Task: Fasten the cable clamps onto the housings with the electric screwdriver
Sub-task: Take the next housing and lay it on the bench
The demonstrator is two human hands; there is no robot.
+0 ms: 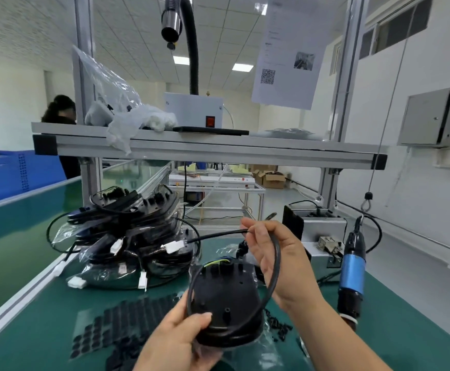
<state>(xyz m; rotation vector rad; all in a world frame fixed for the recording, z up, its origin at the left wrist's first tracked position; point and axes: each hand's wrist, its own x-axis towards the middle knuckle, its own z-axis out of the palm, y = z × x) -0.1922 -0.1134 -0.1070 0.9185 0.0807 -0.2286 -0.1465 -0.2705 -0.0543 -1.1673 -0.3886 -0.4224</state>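
Note:
A black plastic housing (226, 298) is lifted above the green table, gripped at its lower edge by my left hand (181, 341). Its black cable (274, 263) loops around the housing, and my right hand (274, 253) holds that cable, with a white connector (174, 247) at the cable's free end to the left. The electric screwdriver (352, 271), blue and black, hangs from a wire at the right, untouched. Small black clamps (278, 326) lie loose on the table below the housing.
A pile of bagged black housings with cables (132, 236) sits at the left centre. Sheets of black pads (122, 325) lie at the near left. A grey screw feeder box (322, 236) stands at the right. An aluminium shelf (207, 148) spans overhead. A person stands far left.

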